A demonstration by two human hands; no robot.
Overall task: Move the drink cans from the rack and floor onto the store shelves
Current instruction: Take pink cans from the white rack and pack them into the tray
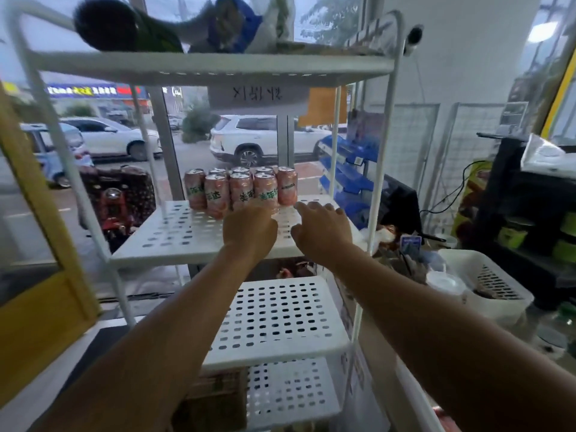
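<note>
I have both hands out over the rack's middle shelf [174,232], reaching for the pink drink cans [241,190] clustered at its back, around 12 o'clock from my wrists. My left hand [249,227] is loosely curled, knuckles up, just in front of the front row; whether the fingertips already touch a can I cannot tell. My right hand [321,227] is spread open and empty, at 3 o'clock of the left, near the rightmost can [286,185].

My judgement: take the front-row cans first, one per hand, gripping around the body, not the rim, and lift straight up so the neighbours packed against them don't topple.

The shelf is white perforated metal, bare in front. A white basket [489,283] sits at 4 o'clock; a window with parked cars lies behind
</note>
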